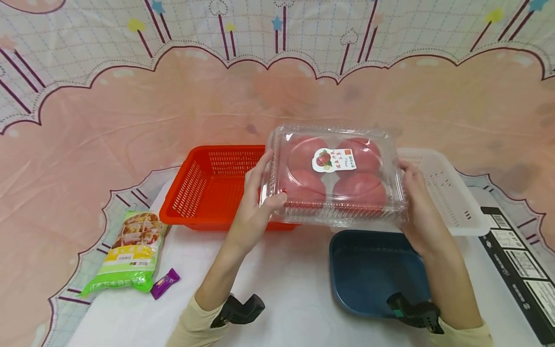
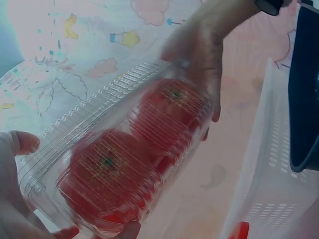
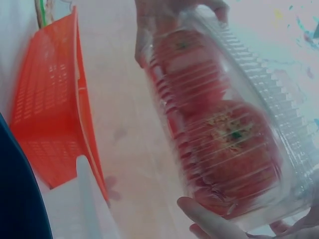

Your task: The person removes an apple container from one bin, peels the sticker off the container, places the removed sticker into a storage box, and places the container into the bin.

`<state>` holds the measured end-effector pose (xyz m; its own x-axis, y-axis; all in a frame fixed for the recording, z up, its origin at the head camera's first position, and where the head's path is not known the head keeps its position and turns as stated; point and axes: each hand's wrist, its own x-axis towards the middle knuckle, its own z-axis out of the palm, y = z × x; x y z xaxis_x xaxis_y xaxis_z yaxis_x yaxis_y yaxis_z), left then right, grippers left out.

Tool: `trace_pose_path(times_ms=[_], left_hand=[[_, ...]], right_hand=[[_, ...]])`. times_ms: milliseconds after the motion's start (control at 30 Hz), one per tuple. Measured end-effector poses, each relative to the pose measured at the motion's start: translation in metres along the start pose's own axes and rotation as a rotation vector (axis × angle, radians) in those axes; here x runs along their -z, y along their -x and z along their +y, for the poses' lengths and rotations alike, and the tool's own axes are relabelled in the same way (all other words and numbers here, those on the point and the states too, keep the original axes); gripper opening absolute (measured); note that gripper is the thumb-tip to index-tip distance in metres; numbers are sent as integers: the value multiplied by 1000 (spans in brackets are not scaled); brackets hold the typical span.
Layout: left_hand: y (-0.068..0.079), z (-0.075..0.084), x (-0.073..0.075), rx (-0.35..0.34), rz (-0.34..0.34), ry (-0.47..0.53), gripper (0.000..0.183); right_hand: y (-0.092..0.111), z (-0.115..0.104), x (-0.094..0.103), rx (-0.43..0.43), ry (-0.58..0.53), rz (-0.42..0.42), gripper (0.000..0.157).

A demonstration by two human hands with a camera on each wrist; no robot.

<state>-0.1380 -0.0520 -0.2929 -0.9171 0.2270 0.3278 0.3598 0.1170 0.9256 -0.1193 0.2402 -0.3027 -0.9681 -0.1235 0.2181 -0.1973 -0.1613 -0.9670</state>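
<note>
A clear plastic clamshell box point(image 1: 334, 176) of large red tomatoes point(image 1: 360, 190) is held up between my two hands, with a white fruit label on its lid. My left hand point(image 1: 253, 209) grips the left end, its thumb lying over the near corner. At the opposite end, my right hand point(image 1: 422, 212) grips the box; part of its fingers is hidden behind the plastic. In the left wrist view, tomatoes point(image 2: 107, 172) show green stem spots through the ribbed side. The right wrist view also shows tomatoes point(image 3: 229, 149) inside, between both hands.
Behind the box stand a red-orange basket point(image 1: 173, 202) and a white perforated basket point(image 1: 455, 193). A dark blue bin point(image 1: 377, 274) sits nearer, below the right forearm. At left lie a green-yellow snack bag point(image 1: 134, 250) and a purple candy point(image 1: 165, 283). A black labelled strip point(image 1: 516, 289) lies right.
</note>
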Motion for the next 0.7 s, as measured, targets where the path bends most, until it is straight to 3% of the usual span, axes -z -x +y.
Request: trace_pose_path(times_ms=[200,367,700], left_hand=[[4,8,4,-33,-45,-2,74],[7,13,7,-34,-47,-12,65],[11,12,18,-21,44,-34,57]], right_hand=[[5,-3,-6,34,42,91,49],[7,-6,-9,30,26,140,53],[9,-3,-20,-8,30,68,55]])
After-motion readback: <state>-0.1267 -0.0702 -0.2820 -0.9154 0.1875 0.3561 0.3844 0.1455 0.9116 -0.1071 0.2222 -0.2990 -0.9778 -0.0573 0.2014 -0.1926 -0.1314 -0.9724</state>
